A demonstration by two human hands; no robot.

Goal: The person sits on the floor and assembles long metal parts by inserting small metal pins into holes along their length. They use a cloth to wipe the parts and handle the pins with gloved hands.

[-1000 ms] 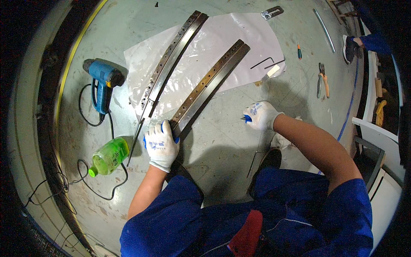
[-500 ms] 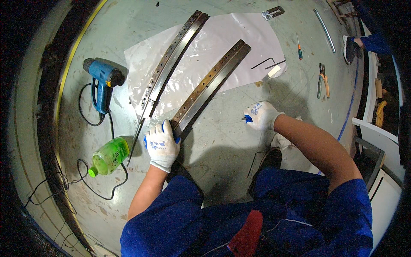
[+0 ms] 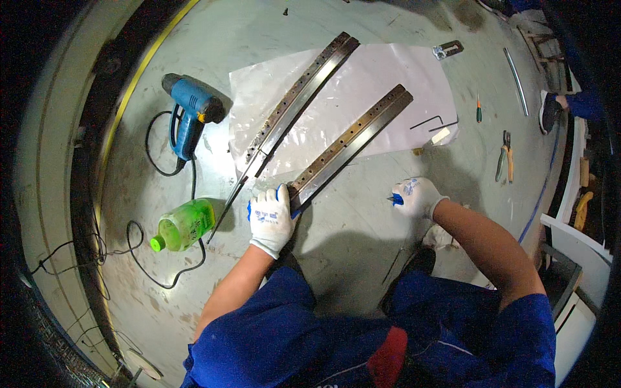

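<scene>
My left hand [image 3: 272,216], in a white knit glove with blue palm, is closed round the near end of a long metal bar [image 3: 349,143]. The bar has a rusty strip with a row of holes and a shiny side. My right hand [image 3: 417,197], in a matching glove, is closed above the floor, apart from the bar. A short dark pointed tip sticks out of its fist; the rest is hidden. A second drilled bar [image 3: 301,97] lies to the left on a clear plastic sheet [image 3: 388,61]. A thin metal rod [image 3: 228,204] reaches from its near end toward the bottle.
A blue heat gun [image 3: 189,111] with a black cord and a green bottle [image 3: 186,224] lie at left. To the right are hex keys [image 3: 427,121], a screwdriver [image 3: 479,108], pliers [image 3: 504,157] and a metal tube [image 3: 515,81]. Another person's shoe [image 3: 550,111] is at far right.
The whole view has shifted, so the floor items sit farther right and mostly lower. Both hands keep the same closed grips, and the bars seem to lie as before.
</scene>
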